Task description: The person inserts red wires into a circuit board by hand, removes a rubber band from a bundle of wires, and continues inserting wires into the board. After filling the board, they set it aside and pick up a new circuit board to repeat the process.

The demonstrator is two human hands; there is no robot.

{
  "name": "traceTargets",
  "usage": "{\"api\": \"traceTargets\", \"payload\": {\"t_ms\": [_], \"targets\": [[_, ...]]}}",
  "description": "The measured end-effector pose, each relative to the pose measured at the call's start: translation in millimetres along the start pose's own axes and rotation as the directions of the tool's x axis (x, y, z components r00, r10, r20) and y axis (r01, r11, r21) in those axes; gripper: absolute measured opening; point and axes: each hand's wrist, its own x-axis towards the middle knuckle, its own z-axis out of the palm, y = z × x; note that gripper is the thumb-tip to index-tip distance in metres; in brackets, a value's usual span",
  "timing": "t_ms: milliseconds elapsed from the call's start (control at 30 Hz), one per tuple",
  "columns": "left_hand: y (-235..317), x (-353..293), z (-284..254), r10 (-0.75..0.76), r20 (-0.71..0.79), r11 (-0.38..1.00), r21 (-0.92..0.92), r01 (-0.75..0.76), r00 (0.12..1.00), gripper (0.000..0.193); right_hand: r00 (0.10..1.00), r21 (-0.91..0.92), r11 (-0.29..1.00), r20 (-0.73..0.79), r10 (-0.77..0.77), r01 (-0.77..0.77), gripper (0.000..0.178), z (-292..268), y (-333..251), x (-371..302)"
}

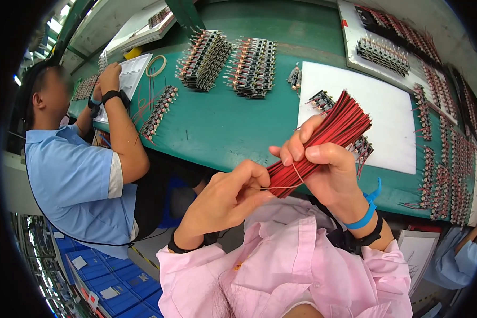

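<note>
A thick bundle of red and black wires (340, 127) is gripped in my right hand (331, 169), its fingers and thumb wrapped round the middle. My left hand (220, 196) pinches a thin pale band (286, 187) at the bundle's lower end. From that pinch the band stretches to the right and bends up over the wires toward my right fingers. I cannot tell whether it is elastic or string. Under the bundle lies a white board (389, 116) on the green table (212, 132). Small circuit boards (321, 99) with wire leads rest on it, partly hidden by the wires.
Two stacks of circuit boards (204, 59) (253, 66) stand farther back. A tape roll (156, 65) and a row of small boards (159, 114) lie left. Several more rows (442, 180) line the right. A co-worker in blue (79, 169) sits left; another person's sleeve (456, 259) shows right.
</note>
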Motion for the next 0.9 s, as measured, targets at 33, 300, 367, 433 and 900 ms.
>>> {"api": "traceTargets", "payload": {"t_ms": [33,300,367,433,900], "targets": [[1,2,2,0.005,0.009,1.0,0.001,-0.005,1.0,0.011,0.999,-0.022,1.0,-0.028,-0.015,0.014,0.016,2,-2,0],[-10,-1,13,0.452,0.083,0.831,0.322,-0.453,0.888,0.006,0.971,0.149,0.961,-0.093,-0.222,0.234,0.01,-5,-32,7],[-16,-8,3,0.413,-0.003,0.857,0.34,-0.387,0.911,0.004,0.972,0.127,0.964,-0.039,-0.231,0.234,0.011,-7,-47,2],[-21,0,-10,0.401,-0.013,0.87,0.319,-0.376,0.916,0.006,0.965,0.073,0.962,0.012,-0.263,0.262,0.011,-16,-66,-5],[-51,25,-13,0.022,-0.175,0.658,-0.738,-0.146,0.984,0.016,0.877,-0.706,0.708,-0.363,-0.314,-0.039,0.021,-49,-174,-25]]}}
